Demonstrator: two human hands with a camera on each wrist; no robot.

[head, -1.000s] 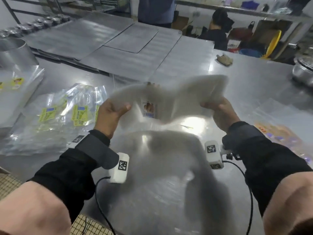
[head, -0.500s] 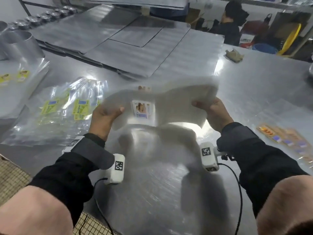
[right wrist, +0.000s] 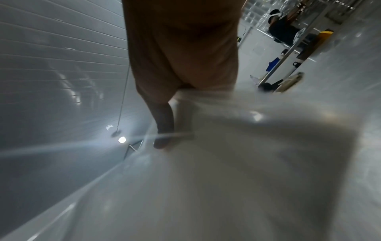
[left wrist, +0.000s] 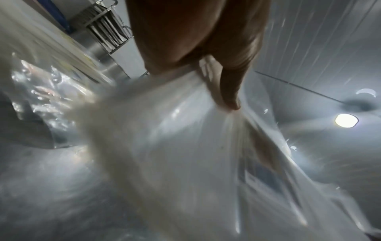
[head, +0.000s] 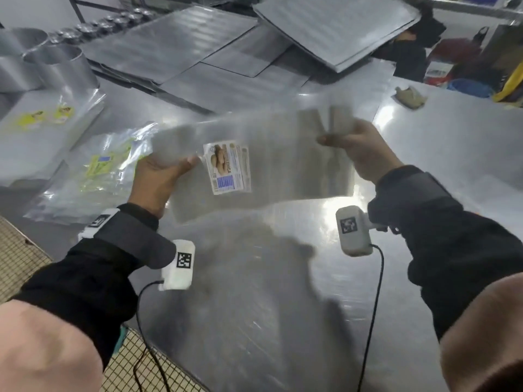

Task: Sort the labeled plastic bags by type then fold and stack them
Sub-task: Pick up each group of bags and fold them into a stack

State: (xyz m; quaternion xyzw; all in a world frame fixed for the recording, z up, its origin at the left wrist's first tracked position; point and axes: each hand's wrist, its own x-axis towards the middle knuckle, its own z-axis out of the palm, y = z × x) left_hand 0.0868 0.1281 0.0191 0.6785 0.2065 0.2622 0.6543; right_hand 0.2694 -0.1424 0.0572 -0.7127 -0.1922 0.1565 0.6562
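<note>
Both hands hold one clear plastic bag (head: 283, 159) stretched in the air above the steel table (head: 283, 292). It carries a white label with a food picture and a blue block (head: 226, 168). My left hand (head: 158, 176) grips its left end, thumb on top. My right hand (head: 359, 148) pinches its right end. In the left wrist view the bag (left wrist: 164, 146) hangs blurred under my thumb (left wrist: 228, 91). The right wrist view shows the same film (right wrist: 237, 154) pinched under my right thumb (right wrist: 164, 124). A pile of bags with yellow labels (head: 93, 171) lies at the left.
A second heap of yellow-labelled bags (head: 42, 128) lies at the far left, beside shiny metal cylinders (head: 56, 63). Grey metal sheets (head: 198, 52) cover the back of the table. A crumpled beige cloth (head: 410, 96) sits at the back right. A person in dark clothes (head: 407, 49) sits beyond.
The bag has gone from bunched and sagging to pulled out wide and flat between my hands. My hands have spread apart, and the label now faces up.
</note>
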